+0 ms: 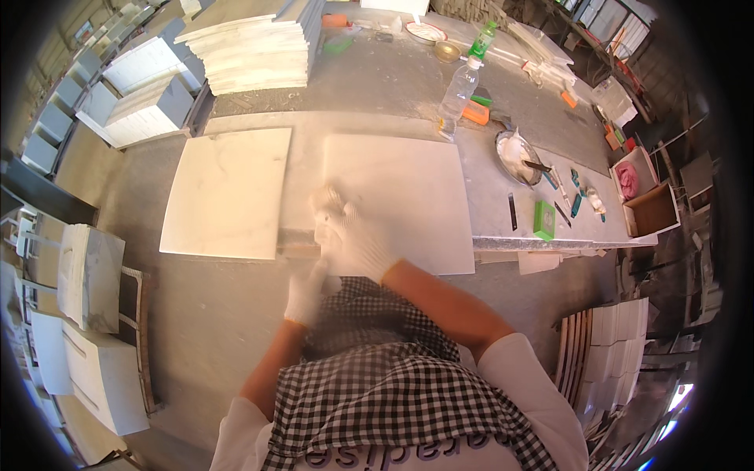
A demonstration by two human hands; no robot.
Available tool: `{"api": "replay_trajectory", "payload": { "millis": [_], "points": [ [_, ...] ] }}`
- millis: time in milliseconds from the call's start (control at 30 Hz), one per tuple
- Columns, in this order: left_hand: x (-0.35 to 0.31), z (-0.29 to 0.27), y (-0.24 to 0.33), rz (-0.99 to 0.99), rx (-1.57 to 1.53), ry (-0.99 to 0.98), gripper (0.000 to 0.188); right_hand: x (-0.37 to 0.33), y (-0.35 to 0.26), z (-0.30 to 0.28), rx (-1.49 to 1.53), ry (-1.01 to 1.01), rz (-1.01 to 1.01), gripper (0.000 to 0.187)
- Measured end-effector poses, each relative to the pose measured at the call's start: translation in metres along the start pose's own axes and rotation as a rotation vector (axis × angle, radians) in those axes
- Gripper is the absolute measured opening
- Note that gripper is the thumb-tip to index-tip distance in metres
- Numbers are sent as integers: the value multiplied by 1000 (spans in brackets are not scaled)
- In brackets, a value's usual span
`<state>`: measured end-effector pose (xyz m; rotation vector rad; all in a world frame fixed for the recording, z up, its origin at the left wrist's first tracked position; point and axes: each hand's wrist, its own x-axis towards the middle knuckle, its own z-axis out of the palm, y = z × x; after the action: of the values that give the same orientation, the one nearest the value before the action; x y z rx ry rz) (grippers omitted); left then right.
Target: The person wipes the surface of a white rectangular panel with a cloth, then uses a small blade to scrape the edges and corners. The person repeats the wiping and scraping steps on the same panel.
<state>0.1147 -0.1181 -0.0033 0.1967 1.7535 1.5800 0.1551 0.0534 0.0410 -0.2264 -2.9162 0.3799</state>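
Both of my hands wear white knit gloves and meet at the left edge of a square white stone slab (408,196) on the bench. My right hand (363,245) is over that edge, its fingers curled beside a pale, blurred bundle (327,202) that I cannot make out. Lower and to the left, my left hand (305,292) is smeared by motion in front of the bench edge, so its fingers do not show clearly. A second white slab (228,192) with faint grey veins lies flat to the left, a gap apart.
At the right of the bench are a bowl of white paste (514,153), a green box (543,220), several small tools and a clear bottle (457,98). A tall stack of slabs (255,55) stands at the back left. More slabs stand on racks (94,267) at either side.
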Motion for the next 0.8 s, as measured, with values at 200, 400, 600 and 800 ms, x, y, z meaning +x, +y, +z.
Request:
{"api": "replay_trajectory", "payload": {
  "millis": [200,400,600,800],
  "points": [
    [-1,2,3,-5,25,19,50,69,69,28,91,-13,317,29],
    [-1,1,-1,31,77,28,50,94,163,28,-47,305,421,31],
    [-4,3,2,41,81,39,50,47,241,-2,-210,213,755,30],
    [-3,2,3,88,98,16,49,-19,244,-8,-244,263,684,33]
  ]
}}
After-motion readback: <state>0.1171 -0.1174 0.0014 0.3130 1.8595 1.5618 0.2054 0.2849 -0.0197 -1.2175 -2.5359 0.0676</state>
